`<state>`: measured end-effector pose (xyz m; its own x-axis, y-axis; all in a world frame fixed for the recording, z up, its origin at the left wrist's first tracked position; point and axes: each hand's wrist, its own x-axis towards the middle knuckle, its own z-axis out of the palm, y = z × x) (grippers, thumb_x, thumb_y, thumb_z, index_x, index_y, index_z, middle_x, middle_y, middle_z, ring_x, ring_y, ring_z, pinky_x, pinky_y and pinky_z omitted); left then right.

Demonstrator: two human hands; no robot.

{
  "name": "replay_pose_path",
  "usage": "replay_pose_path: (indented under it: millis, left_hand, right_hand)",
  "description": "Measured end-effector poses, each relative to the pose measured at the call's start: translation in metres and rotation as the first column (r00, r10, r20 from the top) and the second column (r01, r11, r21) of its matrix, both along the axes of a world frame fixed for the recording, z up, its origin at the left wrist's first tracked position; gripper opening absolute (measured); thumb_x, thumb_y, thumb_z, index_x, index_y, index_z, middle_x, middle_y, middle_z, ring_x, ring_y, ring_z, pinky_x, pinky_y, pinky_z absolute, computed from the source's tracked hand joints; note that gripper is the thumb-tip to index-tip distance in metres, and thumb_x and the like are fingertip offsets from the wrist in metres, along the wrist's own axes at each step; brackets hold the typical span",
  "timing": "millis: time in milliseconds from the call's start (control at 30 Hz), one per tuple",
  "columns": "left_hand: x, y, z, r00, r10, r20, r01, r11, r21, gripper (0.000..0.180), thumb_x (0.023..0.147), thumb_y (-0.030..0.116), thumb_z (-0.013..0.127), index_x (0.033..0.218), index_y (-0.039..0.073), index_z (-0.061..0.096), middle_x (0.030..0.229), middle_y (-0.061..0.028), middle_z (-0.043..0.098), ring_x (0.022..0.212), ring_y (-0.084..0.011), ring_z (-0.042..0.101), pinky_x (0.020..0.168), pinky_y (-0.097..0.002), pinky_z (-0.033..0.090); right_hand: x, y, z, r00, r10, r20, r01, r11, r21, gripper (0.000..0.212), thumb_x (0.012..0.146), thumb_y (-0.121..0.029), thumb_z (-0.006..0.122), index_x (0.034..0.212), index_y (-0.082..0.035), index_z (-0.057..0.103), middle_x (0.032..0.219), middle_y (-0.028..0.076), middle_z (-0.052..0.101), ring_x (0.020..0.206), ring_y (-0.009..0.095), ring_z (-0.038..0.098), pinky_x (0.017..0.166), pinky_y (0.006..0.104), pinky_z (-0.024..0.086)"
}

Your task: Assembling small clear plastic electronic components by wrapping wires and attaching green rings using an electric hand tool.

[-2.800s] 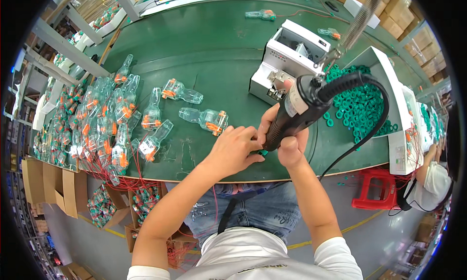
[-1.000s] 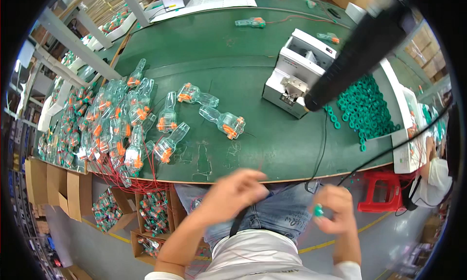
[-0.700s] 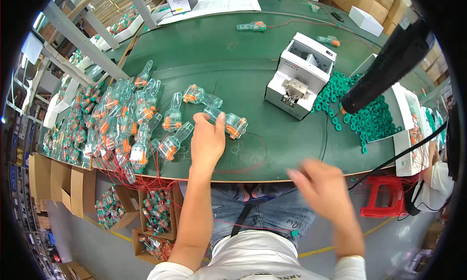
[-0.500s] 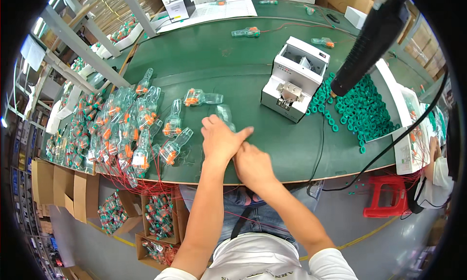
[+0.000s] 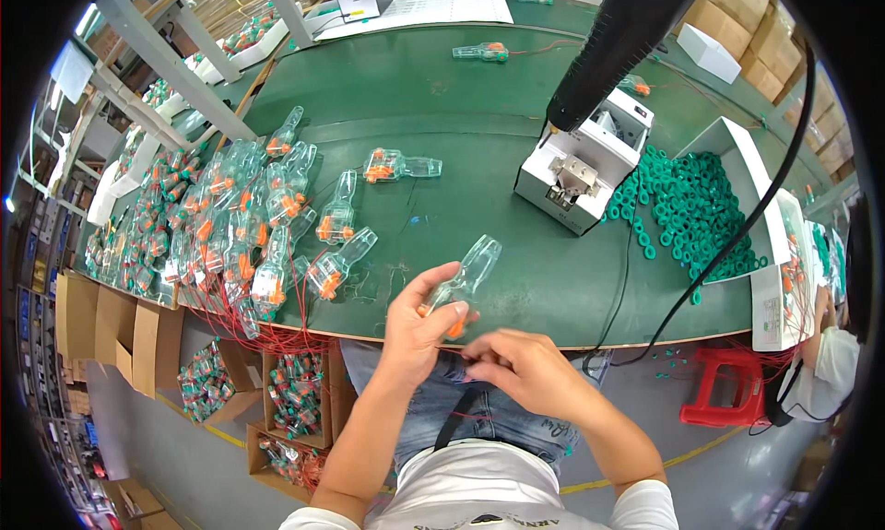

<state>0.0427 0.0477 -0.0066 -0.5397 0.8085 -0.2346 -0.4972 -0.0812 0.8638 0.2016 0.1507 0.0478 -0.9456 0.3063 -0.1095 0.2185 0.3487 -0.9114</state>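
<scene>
My left hand (image 5: 417,325) grips a clear plastic housing (image 5: 466,276) with an orange insert, held tilted above the front edge of the green table (image 5: 433,97). My right hand (image 5: 519,371) is just below and to the right of it, fingertips pinched on thin red wires that trail from the housing's lower end. Both hands hover over my lap, near the table edge. A black electric screwdriver (image 5: 619,41) hangs on its cable above the table, free of either hand.
Several clear housings with orange inserts (image 5: 244,226) lie piled at the table's left. A white screw feeder box (image 5: 581,166) stands at right, beside a heap of green rings (image 5: 687,207) in a white tray. Cardboard boxes (image 5: 295,406) sit under the table. Another person sits at far right by a red stool (image 5: 728,392).
The screwdriver left my right hand and swung up on its cable. My left hand reached to the table, picked up a clear housing and drew it toward me; my right hand joined it.
</scene>
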Motion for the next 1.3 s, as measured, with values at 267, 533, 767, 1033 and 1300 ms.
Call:
replay_pose_path:
  millis: [267,533,767,1033,1300]
  left_hand:
    - [-0.028,-0.055,0.036,0.952,-0.272,-0.143,0.262,0.961,-0.082,0.048,0.078,0.0,0.077,0.122,0.0,0.058,0.122,-0.0149,0.066,0.107,-0.0196,0.066,0.089,-0.0331,0.057]
    - [-0.033,-0.039,0.027,0.739,-0.056,-0.671,0.06,0.998,-0.017,0.027,0.084,-0.006,0.066,0.105,0.007,0.054,0.118,-0.0112,0.049,0.112,-0.0193,0.05,0.093,-0.0347,0.048]
    - [-0.032,-0.037,0.059,0.671,-0.55,-0.497,0.718,0.649,0.25,0.025,0.083,-0.001,0.069,0.101,0.008,0.054,0.111,-0.0095,0.047,0.104,-0.0237,0.048,0.093,-0.0341,0.04]
    - [-0.043,-0.038,0.067,0.581,-0.502,-0.641,0.664,0.747,0.017,0.026,0.083,0.001,0.07,0.097,0.01,0.05,0.109,-0.0078,0.046,0.103,-0.0209,0.046,0.092,-0.0327,0.038]
    - [-0.042,-0.047,0.047,0.779,-0.482,-0.401,0.543,0.838,0.046,0.039,0.079,0.004,0.078,0.094,0.013,0.043,0.112,-0.0066,0.047,0.107,-0.0171,0.048,0.093,-0.0319,0.04]
  right_hand:
    - [0.007,0.047,0.02,0.977,-0.161,-0.138,0.181,0.972,0.148,0.013,0.088,-0.008,0.069,0.098,-0.002,0.073,0.081,0.007,0.063,0.069,0.018,0.058,0.063,0.0306,0.048]
    - [0.01,-0.033,0.007,0.973,0.215,-0.087,-0.198,0.965,0.171,0.018,0.091,-0.015,0.062,0.106,-0.005,0.067,0.096,0.012,0.068,0.089,0.031,0.068,0.074,0.0422,0.055]
    - [0.005,-0.015,-0.027,0.966,0.13,-0.225,-0.084,0.975,0.206,0.014,0.095,-0.019,0.063,0.094,-0.005,0.065,0.087,0.015,0.064,0.072,0.03,0.066,0.063,0.0386,0.053]
    - [0.006,-0.023,-0.025,0.969,0.064,-0.237,-0.05,0.997,0.062,0.012,0.096,-0.016,0.062,0.095,-0.006,0.067,0.083,0.013,0.063,0.073,0.033,0.064,0.063,0.0399,0.051]
    - [0.0,0.013,-0.024,0.971,-0.131,-0.2,0.125,0.991,-0.044,0.012,0.094,-0.007,0.062,0.102,-0.001,0.067,0.086,0.013,0.066,0.073,0.027,0.066,0.064,0.0348,0.052]
